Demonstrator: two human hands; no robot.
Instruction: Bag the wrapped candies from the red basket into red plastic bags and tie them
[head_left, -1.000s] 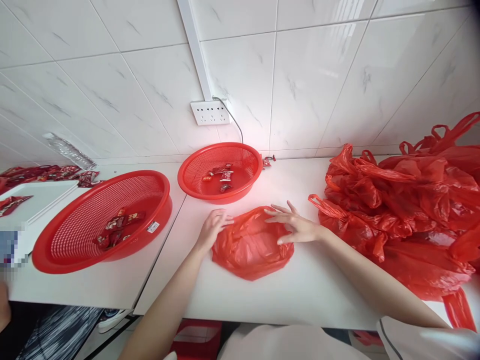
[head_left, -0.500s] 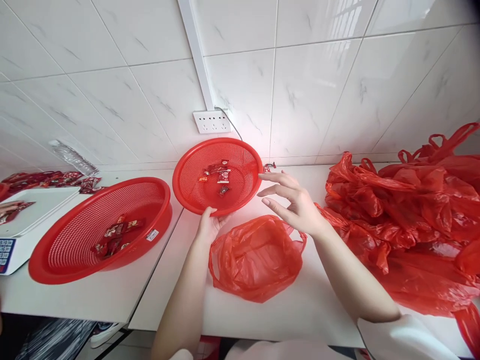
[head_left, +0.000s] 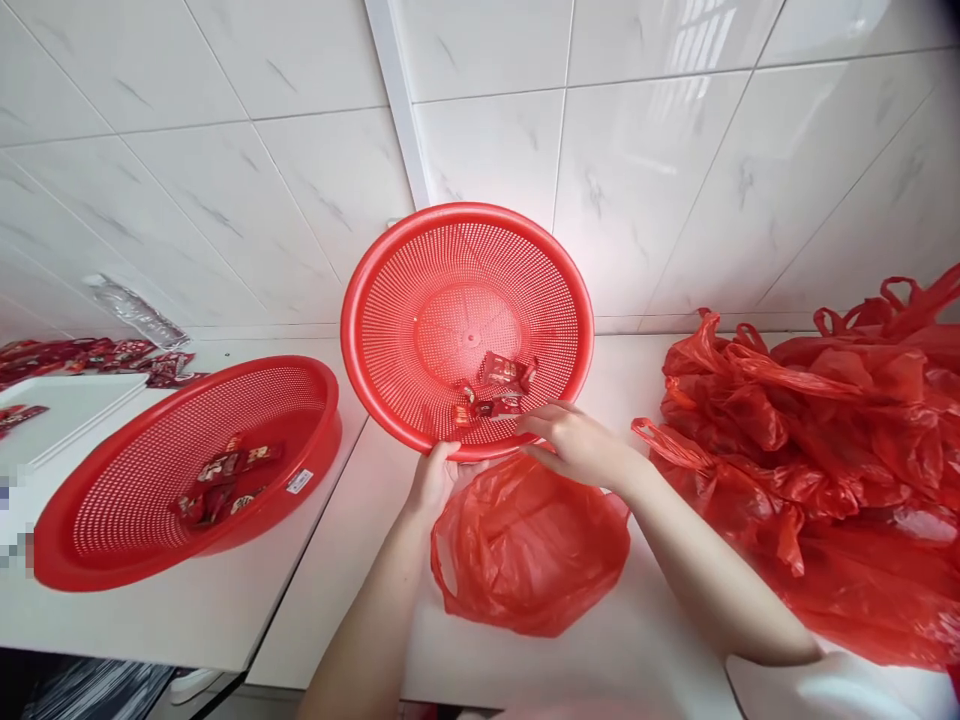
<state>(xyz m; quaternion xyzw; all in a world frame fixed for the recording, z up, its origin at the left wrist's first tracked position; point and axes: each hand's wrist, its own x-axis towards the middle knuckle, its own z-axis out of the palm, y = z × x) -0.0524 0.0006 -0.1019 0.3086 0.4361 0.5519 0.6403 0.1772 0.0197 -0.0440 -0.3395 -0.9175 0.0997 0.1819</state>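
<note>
A red perforated basket [head_left: 465, 320] is held tilted steeply toward the camera at the centre of the frame, its lower rim directly above the open mouth of a red plastic bag [head_left: 529, 545] lying on the white table [head_left: 360, 560]. The lower rim is gripped by the left hand [head_left: 433, 480], with the thumb over the edge and the fingers closed behind it. A few small red-wrapped packets [head_left: 495, 390] are gathered low in the basket, just above that rim. They are being reached by the right hand [head_left: 574, 445] from the right, its fingers loosely curled over the rim and touching or nearly touching the packets; whether one is pinched cannot be told. The packets lie just left of and above the right fingertips, so the right hand is the nearer one, and the bag's mouth sits just below them. Nothing stands between packets and bag but the basket's rim. At the left of the frame a second red basket [head_left: 187, 470] with more packets rests on a neighbouring table. A heap of red plastic bags [head_left: 825, 450] fills the right side, close beside the right forearm.
</note>
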